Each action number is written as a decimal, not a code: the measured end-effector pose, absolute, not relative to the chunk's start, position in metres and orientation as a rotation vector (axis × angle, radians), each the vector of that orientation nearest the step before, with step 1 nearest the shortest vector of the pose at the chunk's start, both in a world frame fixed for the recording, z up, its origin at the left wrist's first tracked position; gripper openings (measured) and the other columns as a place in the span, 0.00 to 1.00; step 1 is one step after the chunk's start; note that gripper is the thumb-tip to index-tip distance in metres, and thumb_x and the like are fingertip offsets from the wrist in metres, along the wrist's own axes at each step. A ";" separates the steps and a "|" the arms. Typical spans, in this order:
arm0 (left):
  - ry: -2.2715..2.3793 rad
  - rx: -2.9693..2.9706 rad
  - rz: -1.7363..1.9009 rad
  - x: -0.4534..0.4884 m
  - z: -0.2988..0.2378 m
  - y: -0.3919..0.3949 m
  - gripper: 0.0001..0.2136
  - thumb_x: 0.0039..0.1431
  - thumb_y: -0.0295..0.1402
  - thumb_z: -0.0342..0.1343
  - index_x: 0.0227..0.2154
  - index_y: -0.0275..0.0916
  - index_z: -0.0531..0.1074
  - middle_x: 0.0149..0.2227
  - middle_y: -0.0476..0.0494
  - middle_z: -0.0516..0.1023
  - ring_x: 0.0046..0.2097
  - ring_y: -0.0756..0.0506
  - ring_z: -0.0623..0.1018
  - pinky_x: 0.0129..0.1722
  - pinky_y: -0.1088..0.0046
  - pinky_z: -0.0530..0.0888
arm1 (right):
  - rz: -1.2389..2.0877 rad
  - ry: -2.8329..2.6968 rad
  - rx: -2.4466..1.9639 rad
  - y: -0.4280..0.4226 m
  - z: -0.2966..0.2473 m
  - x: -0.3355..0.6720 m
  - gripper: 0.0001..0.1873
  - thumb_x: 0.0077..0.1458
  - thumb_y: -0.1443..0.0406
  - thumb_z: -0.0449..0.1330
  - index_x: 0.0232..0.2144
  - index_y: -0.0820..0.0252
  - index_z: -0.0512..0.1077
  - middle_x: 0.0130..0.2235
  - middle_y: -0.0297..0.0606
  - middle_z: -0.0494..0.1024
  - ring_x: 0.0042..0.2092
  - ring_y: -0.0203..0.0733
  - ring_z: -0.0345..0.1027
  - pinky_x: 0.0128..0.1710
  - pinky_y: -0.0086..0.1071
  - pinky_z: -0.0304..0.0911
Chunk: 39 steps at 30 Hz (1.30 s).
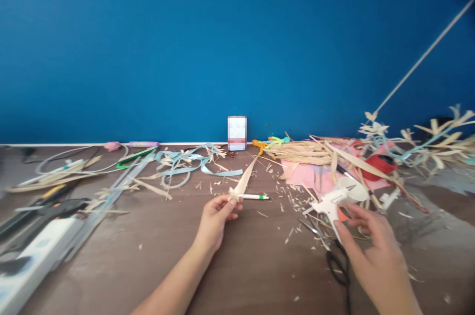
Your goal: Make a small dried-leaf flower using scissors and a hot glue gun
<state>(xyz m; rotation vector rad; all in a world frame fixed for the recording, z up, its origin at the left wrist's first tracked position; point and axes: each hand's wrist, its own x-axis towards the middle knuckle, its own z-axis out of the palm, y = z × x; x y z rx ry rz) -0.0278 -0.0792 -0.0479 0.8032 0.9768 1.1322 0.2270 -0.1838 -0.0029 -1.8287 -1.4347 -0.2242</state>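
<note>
My left hand pinches a pale, dry leaf-like strip near its folded lower end, its tip fanning up and away. A white pen with a green band sticks out to the right from beside that fold; whether the strip goes around the pen is hidden by my fingers. My right hand has its thumb and fingers loosely closed about the handle of a white glue gun with an orange trigger. Scissors with black handles lie just below the glue gun.
A bundle of dry strips lies on pink paper, near a red roll. Light blue ribbon curls at the back. A white power strip and a clear ruler-like bar are left. A small pixelated screen stands at the wall.
</note>
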 end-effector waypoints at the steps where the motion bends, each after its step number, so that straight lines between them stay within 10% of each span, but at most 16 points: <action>1: 0.947 0.807 1.115 -0.026 -0.046 -0.081 0.10 0.42 0.35 0.61 0.26 0.34 0.72 0.33 0.43 0.76 0.29 0.51 0.74 0.24 0.81 0.69 | -0.078 -1.512 -1.763 -0.180 0.003 0.213 0.16 0.50 0.58 0.53 0.40 0.58 0.65 0.33 0.40 0.69 0.33 0.42 0.66 0.37 0.35 0.62; 7: 0.867 0.813 1.102 -0.024 -0.042 -0.086 0.08 0.41 0.33 0.62 0.23 0.33 0.73 0.24 0.48 0.72 0.25 0.54 0.70 0.22 0.81 0.69 | 0.547 -1.745 -1.502 -0.136 -0.001 0.129 0.09 0.52 0.67 0.51 0.37 0.57 0.67 0.35 0.38 0.72 0.37 0.40 0.67 0.39 0.32 0.62; 39: 1.013 0.991 1.123 -0.024 -0.050 -0.084 0.09 0.43 0.34 0.60 0.26 0.34 0.76 0.27 0.45 0.74 0.28 0.51 0.71 0.26 0.79 0.70 | 0.792 -1.486 -1.371 -0.105 -0.037 0.101 0.05 0.49 0.68 0.53 0.28 0.60 0.69 0.27 0.35 0.75 0.28 0.38 0.66 0.30 0.30 0.63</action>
